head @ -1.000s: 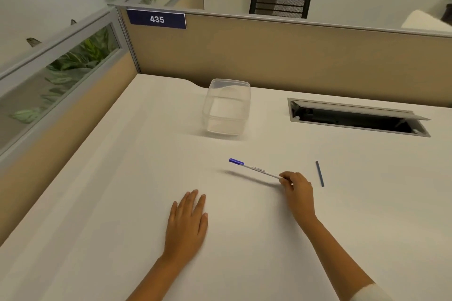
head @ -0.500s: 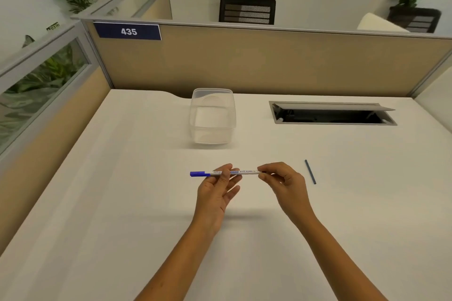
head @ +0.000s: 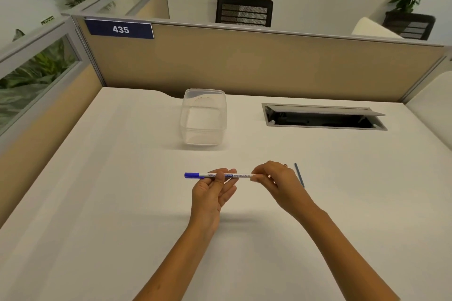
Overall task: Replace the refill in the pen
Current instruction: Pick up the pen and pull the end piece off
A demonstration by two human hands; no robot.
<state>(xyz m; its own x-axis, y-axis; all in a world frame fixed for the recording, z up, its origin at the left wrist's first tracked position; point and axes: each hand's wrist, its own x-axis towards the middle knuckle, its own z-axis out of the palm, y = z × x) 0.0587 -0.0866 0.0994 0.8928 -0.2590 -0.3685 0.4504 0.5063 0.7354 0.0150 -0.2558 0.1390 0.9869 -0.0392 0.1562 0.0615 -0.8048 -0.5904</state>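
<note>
Head view | your left hand pinches the pen near its cap, bracing | right hand closed on its tail, likely to open it | refill just beyond right fingers.

My right hand covers the back end of the pen, and my left hand's fingers hide part of its lettering. My wrist masks the refill's lower end. My forearms run off the bottom edge.
</note>
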